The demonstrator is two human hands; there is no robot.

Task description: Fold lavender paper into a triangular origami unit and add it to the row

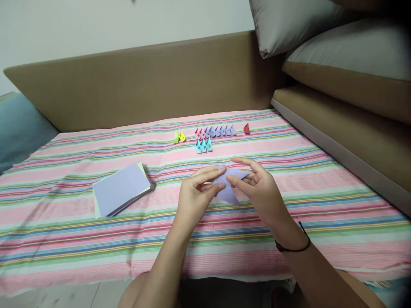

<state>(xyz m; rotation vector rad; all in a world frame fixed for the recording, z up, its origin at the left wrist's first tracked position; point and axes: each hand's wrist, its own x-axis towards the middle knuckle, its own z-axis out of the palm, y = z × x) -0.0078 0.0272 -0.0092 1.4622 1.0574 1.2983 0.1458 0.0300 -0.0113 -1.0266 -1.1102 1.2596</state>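
Observation:
A lavender sheet of folded paper (228, 196) is held up between both hands, above the striped cloth. My left hand (199, 185) pinches its left edge between thumb and fingers. On the right side, my right hand (257, 182) grips it with the thumb pressed on its front, while the index finger is raised off the paper. One pointed flap hangs downward and another points right toward my right palm. The fingertips behind the paper are partly hidden.
A stack of coloured paper (123, 188) lies to the left. Beyond my hands stand small folded paper pieces: yellow (182, 136), pink and lavender (222, 131), turquoise (203, 146) and one red (246, 128). A brown backrest (144, 81) runs behind; cushions (349, 90) are piled at right.

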